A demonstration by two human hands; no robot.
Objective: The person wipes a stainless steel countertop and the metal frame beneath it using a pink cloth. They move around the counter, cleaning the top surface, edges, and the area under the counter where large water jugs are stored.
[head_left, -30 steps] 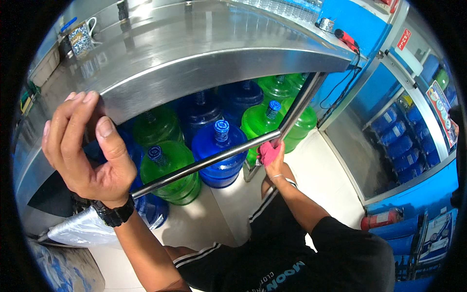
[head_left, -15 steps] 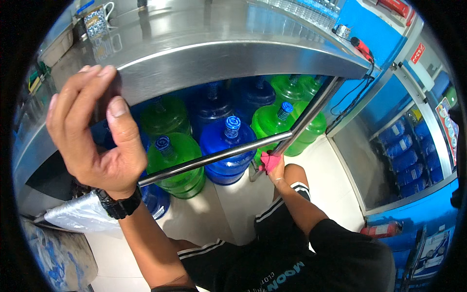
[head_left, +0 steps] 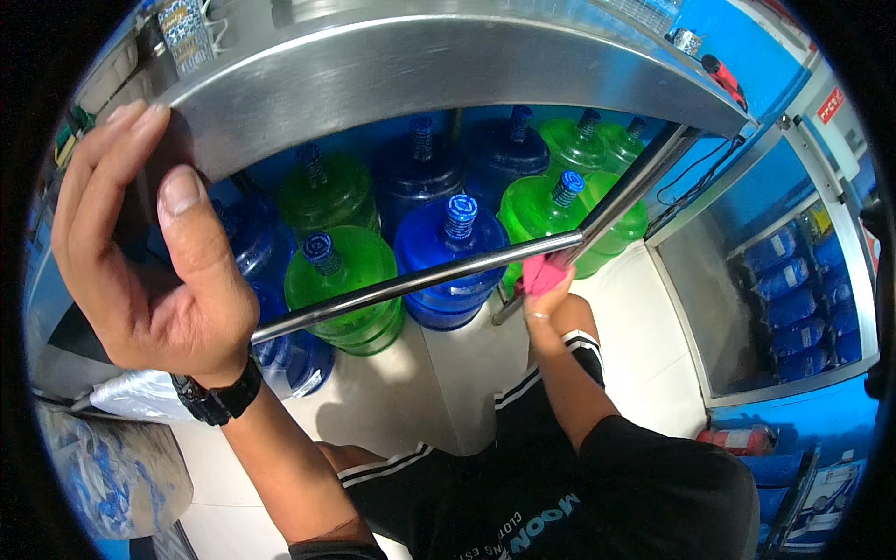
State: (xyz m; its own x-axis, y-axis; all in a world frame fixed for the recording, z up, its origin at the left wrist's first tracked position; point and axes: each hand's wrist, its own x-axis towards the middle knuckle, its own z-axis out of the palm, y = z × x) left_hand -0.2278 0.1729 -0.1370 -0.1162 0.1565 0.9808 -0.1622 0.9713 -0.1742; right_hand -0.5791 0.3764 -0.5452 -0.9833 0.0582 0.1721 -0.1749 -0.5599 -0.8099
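Observation:
My left hand (head_left: 159, 252), with a black watch (head_left: 219, 390) at its wrist, is raised at the left front edge of the steel table (head_left: 420, 65). Its fingers are extended and the thumb stands apart; whether they touch the edge I cannot tell. Low on the right, my right hand (head_left: 551, 301) grips a pink cloth (head_left: 543, 274) against the steel table leg (head_left: 639, 187), just below where the crossbar (head_left: 420, 286) meets it. The leg and cloth partly hide its fingers.
Under the table stand several large water jugs, among them a green jug (head_left: 350, 271) and a blue jug (head_left: 448, 252). A glass-door cabinet (head_left: 756, 289) is at the right. Plastic sheeting (head_left: 140, 397) lies at the lower left. A red-handled tool (head_left: 723, 79) sits at the table's far right.
The view has shifted, so table, jugs and cabinet sit differently in the picture. My right hand with the pink cloth has moved slightly up along the leg. My left hand stays by the table edge.

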